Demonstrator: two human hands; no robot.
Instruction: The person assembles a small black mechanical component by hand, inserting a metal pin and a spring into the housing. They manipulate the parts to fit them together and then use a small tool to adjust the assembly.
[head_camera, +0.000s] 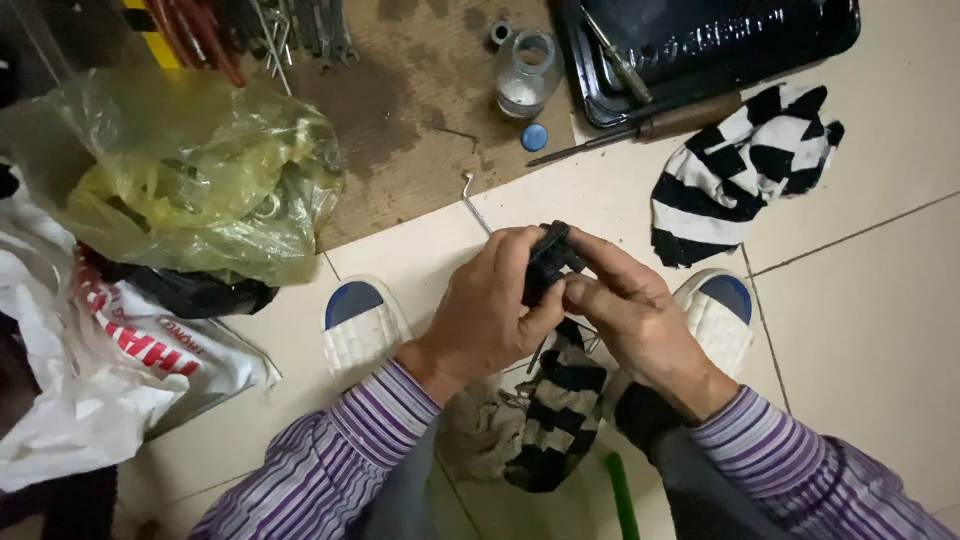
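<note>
Both hands meet above the tiled floor: the left hand and right hand each have their grip clamped on a small black part, above a striped rag.

1. The small hard part pinched between both hands is black.
2. The striped cloth rag hanging below the hands has black and dull beige bands.
3. The second striped cloth on the floor is black and white.
4. The shirt sleeves carry purple, white and dark stripes.
5. The two slippers are white with a quilted pattern and blue insoles.
6. The crumpled thin plastic bag is translucent yellow-green.
7. The other plastic bag is white with red lettering.
8. The floor tiles are cream; the board is brown with dark stains.
9. The shallow metal tray is glossy black.
10. The small round cap is blue.
</note>
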